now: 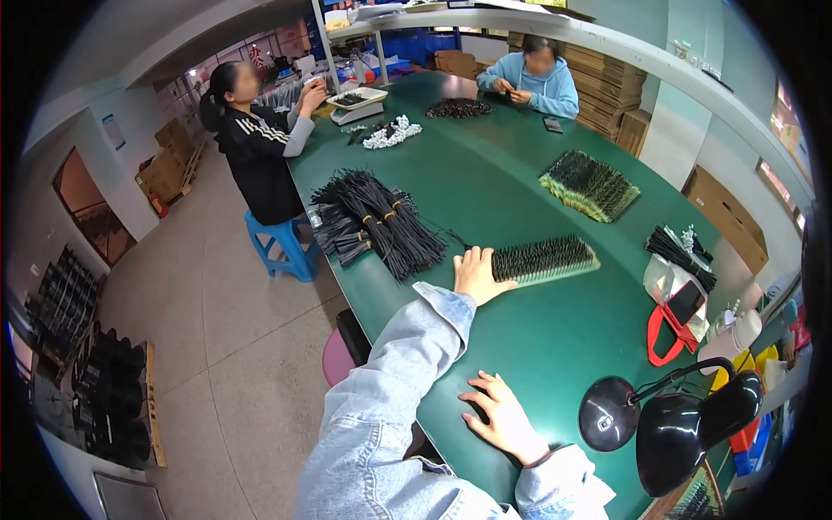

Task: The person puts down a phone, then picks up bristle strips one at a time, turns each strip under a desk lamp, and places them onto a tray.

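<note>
My left hand (pixel 479 276) reaches across the green table to a neat block of upright black-tipped pieces (pixel 544 260) with a pale green base. Its fingers and thumb straddle the left end of that block. My right hand (pixel 501 418) rests palm down near the table's edge, fingers apart and holding nothing. Just left of my left hand lies a large pile of black cable bundles (pixel 377 221), some tied with yellowish bands. A similar block of black and green pieces (pixel 589 186) sits farther back on the right.
A black desk lamp (pixel 672 433) stands right of my right hand. Behind it are a pale bottle (pixel 737 334), a red-strapped bag (pixel 672 334) and more black cables (pixel 680 258). Two people work at the far side, near white parts (pixel 392 133), a scale (pixel 357 108) and dark parts (pixel 459 107).
</note>
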{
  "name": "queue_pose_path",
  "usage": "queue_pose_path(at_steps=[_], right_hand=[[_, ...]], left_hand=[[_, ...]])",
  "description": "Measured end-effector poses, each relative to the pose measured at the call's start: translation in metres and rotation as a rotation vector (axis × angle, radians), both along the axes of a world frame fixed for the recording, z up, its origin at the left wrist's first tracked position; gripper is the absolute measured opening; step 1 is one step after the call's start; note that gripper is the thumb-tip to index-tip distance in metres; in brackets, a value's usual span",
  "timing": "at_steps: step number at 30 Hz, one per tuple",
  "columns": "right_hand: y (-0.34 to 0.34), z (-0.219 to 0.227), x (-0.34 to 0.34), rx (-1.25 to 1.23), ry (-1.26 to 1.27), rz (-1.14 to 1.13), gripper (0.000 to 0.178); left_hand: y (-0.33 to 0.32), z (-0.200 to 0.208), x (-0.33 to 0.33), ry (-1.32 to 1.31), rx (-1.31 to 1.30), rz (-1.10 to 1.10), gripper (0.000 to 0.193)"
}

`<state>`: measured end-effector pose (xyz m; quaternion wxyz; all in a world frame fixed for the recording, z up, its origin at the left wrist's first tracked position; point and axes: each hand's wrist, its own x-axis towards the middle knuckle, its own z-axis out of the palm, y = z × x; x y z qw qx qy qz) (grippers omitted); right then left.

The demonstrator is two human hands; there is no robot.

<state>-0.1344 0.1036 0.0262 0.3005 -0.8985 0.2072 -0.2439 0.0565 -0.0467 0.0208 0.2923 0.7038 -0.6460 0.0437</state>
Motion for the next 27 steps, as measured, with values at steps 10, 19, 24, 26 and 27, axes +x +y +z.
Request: queue_pose_path(at_steps=[10, 19, 24, 26, 27], right_hand=[[-0.012, -0.003, -0.003, 0.029, 0.007, 0.018, 0.022], [-0.012, -0.004, -0.003, 0.056, -0.007, 0.012, 0.021], [-0.013, -0.002, -0.007, 0.040, 0.004, -0.039, 0.020], [-0.013, -0.005, -0.005, 0.044, -0.013, -0.029, 0.020], [-0.014, -0.005, -0.007, 0.045, -0.022, -0.024, 0.020]], left_hand=[[-0.001, 0.009, -0.028, -0.162, 0.077, 0.099, 0.064], [-0.017, -0.004, -0.032, -0.103, 0.001, 0.089, 0.067], [-0.038, -0.010, -0.028, -0.049, -0.111, 0.151, 0.073], [-0.042, -0.010, -0.030, -0.025, -0.135, 0.129, 0.074], [-0.042, -0.010, -0.030, -0.017, -0.094, 0.141, 0.074]])
